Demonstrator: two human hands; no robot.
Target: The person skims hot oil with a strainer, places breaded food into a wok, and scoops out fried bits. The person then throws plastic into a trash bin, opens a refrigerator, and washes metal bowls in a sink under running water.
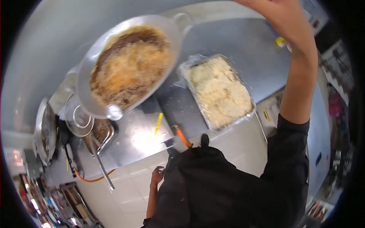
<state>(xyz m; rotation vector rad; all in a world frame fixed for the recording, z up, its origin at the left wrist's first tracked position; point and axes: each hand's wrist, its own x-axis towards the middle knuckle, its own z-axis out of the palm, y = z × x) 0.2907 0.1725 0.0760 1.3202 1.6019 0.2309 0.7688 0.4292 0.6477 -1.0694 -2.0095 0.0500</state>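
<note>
My left hand (157,175) hangs low beside my body over the floor, its fingers loosely apart and nothing in them. My right arm stretches far up to the top right, where the right hand (279,5) is cut by the frame edge and its fingers are out of sight. Ahead stands a large metal pan (173,47) of bubbling, foaming brown oil (131,70). To its right, a tray (249,117) lined with clear plastic is heaped with a pale, crumb-like coating (220,93).
A long-handled round strainer (80,118) rests over a small metal tray (111,136) at the left. Beyond it a second pan (45,131) stands tilted in view. Orange hoses (183,137) run below the steel counter's (235,41) front edge. Shelves (72,205) stand at lower left.
</note>
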